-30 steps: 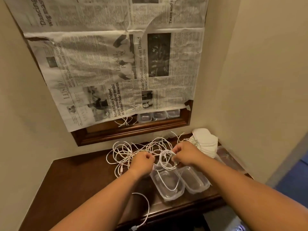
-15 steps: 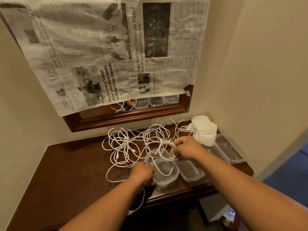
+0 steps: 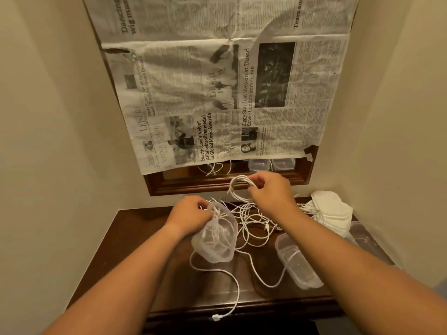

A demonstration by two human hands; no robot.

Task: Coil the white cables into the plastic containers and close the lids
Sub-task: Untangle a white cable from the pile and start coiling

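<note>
Dark wooden table in a cream-walled corner, and both hands are at work above it. At centre frame the left hand grips the rim of a clear oval plastic container, fingers curled over its far edge. The tub is tipped on a slant, and white strands show through its wall. Whether its base touches the table, I cannot tell.

Just up and to the right, the right hand is raised, thumb and fingers pinching a small loop of white cable. The two hands are apart, not touching.

Under the right hand a loose tangle of white cables sprawls across the middle of the table. One long strand runs down to the front edge and ends in a white plug at lower centre.

At lower right a second clear plastic container lies open, a cable strand curving just beside it. Further right sit a stack of white face masks and a clear flat lid.

Up on the wall, a sheet of black-and-white newspaper covers most of a brown wood-framed mirror. The mirror's bare bottom strip reflects tubs and cable.
</note>
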